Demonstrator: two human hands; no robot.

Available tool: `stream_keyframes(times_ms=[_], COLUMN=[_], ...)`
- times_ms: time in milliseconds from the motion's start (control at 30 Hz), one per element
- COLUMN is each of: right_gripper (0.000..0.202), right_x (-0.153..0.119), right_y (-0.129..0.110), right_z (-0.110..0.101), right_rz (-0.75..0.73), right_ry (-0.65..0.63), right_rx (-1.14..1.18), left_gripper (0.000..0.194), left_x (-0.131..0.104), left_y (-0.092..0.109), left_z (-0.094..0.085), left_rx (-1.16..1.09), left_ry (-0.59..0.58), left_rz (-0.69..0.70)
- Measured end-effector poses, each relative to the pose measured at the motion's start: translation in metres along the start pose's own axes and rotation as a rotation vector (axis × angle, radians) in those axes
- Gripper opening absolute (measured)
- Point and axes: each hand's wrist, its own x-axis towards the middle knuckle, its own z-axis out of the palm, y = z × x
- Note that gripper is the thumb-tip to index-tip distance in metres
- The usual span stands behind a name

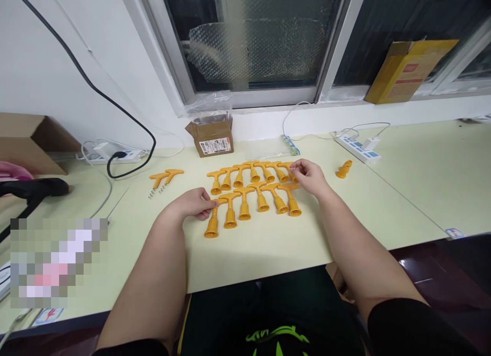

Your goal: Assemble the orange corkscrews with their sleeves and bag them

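Two rows of yellow T-handled corkscrews lie on the pale table, their bell-shaped ends toward me. My left hand has its thumb and fingers closed on the handle of the leftmost corkscrew in the front row. At the far end of the back row, my right hand pinches the handle of the rightmost corkscrew. Left of the rows, two yellow T-handles show bare metal spirals. A loose yellow bell-shaped piece stands to the right.
Behind the rows stands a small open cardboard box beside a clear plastic bag. Power strips with cables line the wall. A black cable hangs at the left. A yellow carton leans on the window.
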Motion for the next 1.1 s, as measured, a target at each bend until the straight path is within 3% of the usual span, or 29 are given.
stream_keyframes(times_ms=[100,167,267,367,467,533,667,767,933,1100], right_gripper=[0.021,0.021,0.021,0.022,0.030,0.036,0.036,0.033,0.031,0.033], right_x=[0.003,0.007,0.013,0.018,0.019,0.018,0.016,0.018,0.022,0.023], right_y=[0.002,0.007,0.021,0.039,0.058,0.068,0.081,0.090,0.102,0.106], right_z=[-0.006,-0.014,-0.034,-0.062,-0.085,-0.094,-0.094,-0.091,-0.088,-0.086], right_rz=[0.063,0.084,0.090,0.057,0.091,0.204,0.454,0.540,0.590,0.544], right_ry=[0.094,0.173,0.338,0.601,0.835,0.888,0.807,0.733,0.685,0.746], right_rx=[-0.026,-0.069,-0.194,-0.423,-0.561,-0.562,-0.496,-0.482,-0.522,-0.539], left_gripper=[0.053,0.049,0.039,0.031,0.037,0.045,0.060,0.060,0.058,0.029], left_x=[-0.003,-0.002,0.007,0.023,0.037,0.043,0.052,0.057,0.061,0.063], left_y=[0.003,0.003,-0.005,-0.021,-0.040,-0.048,-0.054,-0.055,-0.059,-0.056], left_z=[0.000,-0.004,-0.016,-0.029,-0.035,-0.035,-0.032,-0.032,-0.034,-0.036], left_rx=[0.027,0.085,0.172,0.140,0.128,0.145,0.165,0.168,0.190,0.160], left_ry=[0.009,0.079,0.363,0.688,0.898,0.973,0.971,0.959,0.969,0.945], left_rz=[0.000,0.001,-0.015,-0.031,-0.023,-0.045,-0.132,-0.163,-0.184,-0.201])
